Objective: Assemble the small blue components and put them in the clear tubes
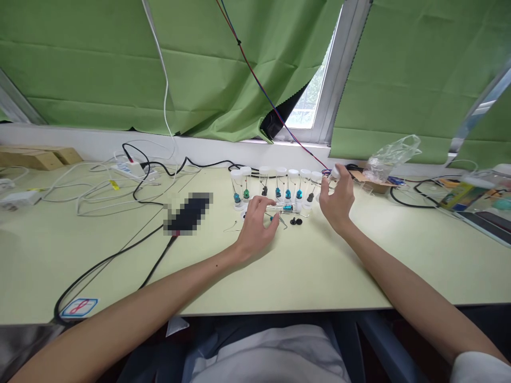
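Observation:
My right hand (pixel 338 201) is closed around a clear vial with a white cap (pixel 334 172) at the right end of a row of similar vials. Several of these capped vials (pixel 293 183) stand upright, each with a small blue, green or dark piece inside. My left hand (pixel 258 224) rests on the table in front of the row, thumb and forefinger apart. Just beyond its fingertips lies a clear tube with a blue piece (pixel 287 208). Small black round parts (pixel 298 222) and thin bent metal pieces (pixel 284 223) lie nearby. The left hand's other fingers are partly hidden.
A blurred dark device (pixel 189 214) with a cable lies to the left. White and black cables (pixel 99 194) and a power strip (pixel 133 170) spread across the far left. At the back right are a clear plastic bag (pixel 389 159) and a plastic container (pixel 487 194).

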The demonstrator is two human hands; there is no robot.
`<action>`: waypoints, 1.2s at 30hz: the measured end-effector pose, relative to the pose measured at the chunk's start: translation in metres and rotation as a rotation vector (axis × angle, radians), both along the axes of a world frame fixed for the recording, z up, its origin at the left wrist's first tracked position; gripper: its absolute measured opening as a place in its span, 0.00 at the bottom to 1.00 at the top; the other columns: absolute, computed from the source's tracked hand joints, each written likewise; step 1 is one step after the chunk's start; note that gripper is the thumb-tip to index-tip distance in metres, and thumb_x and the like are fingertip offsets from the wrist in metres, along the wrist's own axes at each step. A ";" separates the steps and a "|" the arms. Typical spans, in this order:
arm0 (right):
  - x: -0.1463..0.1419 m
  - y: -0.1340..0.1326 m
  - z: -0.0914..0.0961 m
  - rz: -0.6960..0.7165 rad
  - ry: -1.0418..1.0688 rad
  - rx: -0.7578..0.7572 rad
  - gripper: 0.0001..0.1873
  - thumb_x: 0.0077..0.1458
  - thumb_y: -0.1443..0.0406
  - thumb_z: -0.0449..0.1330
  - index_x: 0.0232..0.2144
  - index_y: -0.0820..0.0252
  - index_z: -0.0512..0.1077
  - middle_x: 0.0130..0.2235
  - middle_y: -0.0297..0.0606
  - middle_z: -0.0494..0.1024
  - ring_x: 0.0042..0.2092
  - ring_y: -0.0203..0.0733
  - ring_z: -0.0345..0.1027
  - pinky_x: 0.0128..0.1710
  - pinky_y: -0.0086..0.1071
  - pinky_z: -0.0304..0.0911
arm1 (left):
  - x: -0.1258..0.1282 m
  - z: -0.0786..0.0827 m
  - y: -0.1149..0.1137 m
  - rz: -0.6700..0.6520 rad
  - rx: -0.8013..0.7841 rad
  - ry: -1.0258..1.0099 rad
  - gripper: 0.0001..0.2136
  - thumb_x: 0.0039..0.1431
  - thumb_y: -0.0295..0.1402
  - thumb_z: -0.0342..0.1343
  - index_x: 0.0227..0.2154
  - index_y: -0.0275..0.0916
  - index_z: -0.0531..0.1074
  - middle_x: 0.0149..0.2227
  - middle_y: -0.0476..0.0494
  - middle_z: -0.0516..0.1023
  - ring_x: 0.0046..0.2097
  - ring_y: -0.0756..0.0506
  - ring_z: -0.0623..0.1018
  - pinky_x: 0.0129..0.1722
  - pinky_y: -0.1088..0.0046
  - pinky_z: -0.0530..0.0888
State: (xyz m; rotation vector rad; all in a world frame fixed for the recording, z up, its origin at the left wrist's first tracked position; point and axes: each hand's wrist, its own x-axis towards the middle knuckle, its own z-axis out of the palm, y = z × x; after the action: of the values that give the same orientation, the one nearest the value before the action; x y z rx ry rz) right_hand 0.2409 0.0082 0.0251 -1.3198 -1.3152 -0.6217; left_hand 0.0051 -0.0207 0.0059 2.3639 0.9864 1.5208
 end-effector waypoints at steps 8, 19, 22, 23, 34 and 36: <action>0.008 0.007 -0.009 -0.027 0.032 -0.181 0.24 0.64 0.61 0.48 0.60 0.57 0.59 0.42 0.46 0.71 0.47 0.54 0.62 0.42 0.46 0.65 | -0.001 -0.001 0.001 0.028 -0.096 -0.009 0.08 0.60 0.25 0.53 0.41 0.41 0.69 0.44 0.44 0.72 0.49 0.44 0.72 0.48 0.64 0.72; 0.016 0.017 -0.015 -0.045 0.082 -0.292 0.23 0.60 0.62 0.50 0.57 0.59 0.60 0.46 0.48 0.67 0.51 0.56 0.61 0.47 0.50 0.64 | -0.001 0.002 0.000 0.029 -0.113 -0.011 0.05 0.59 0.24 0.53 0.36 0.40 0.71 0.39 0.45 0.73 0.45 0.45 0.73 0.44 0.66 0.72; 0.018 0.019 -0.016 -0.048 0.066 -0.232 0.22 0.60 0.61 0.51 0.56 0.60 0.62 0.46 0.48 0.65 0.51 0.54 0.61 0.50 0.51 0.63 | -0.001 0.002 -0.001 -0.030 -0.125 -0.017 0.05 0.58 0.24 0.53 0.34 0.40 0.71 0.37 0.46 0.73 0.39 0.47 0.74 0.39 0.69 0.73; 0.018 0.020 -0.016 -0.048 0.056 -0.203 0.21 0.61 0.60 0.51 0.55 0.60 0.63 0.46 0.49 0.65 0.51 0.54 0.61 0.51 0.51 0.62 | 0.000 0.002 -0.001 -0.064 -0.121 -0.013 0.05 0.58 0.24 0.53 0.33 0.39 0.71 0.37 0.46 0.73 0.36 0.48 0.73 0.37 0.70 0.73; 0.011 0.016 -0.009 -0.053 -0.186 -0.117 0.20 0.66 0.59 0.49 0.56 0.56 0.66 0.56 0.52 0.64 0.59 0.57 0.54 0.55 0.54 0.53 | -0.001 0.003 -0.020 -0.447 -0.029 0.525 0.08 0.61 0.28 0.49 0.37 0.38 0.75 0.25 0.48 0.73 0.26 0.50 0.70 0.28 0.74 0.64; 0.009 0.015 -0.007 -0.055 -0.244 -0.138 0.20 0.66 0.59 0.50 0.56 0.57 0.67 0.57 0.51 0.66 0.59 0.57 0.54 0.57 0.53 0.51 | -0.001 0.004 -0.021 -0.467 -0.024 0.583 0.09 0.61 0.28 0.49 0.35 0.38 0.75 0.25 0.47 0.73 0.26 0.50 0.70 0.27 0.74 0.63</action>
State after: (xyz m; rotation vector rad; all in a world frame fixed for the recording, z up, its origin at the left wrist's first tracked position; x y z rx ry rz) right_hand 0.2500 0.0229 0.0177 -1.4300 -1.5459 -0.7596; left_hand 0.0044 -0.0414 0.0102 2.8130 0.4589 0.6652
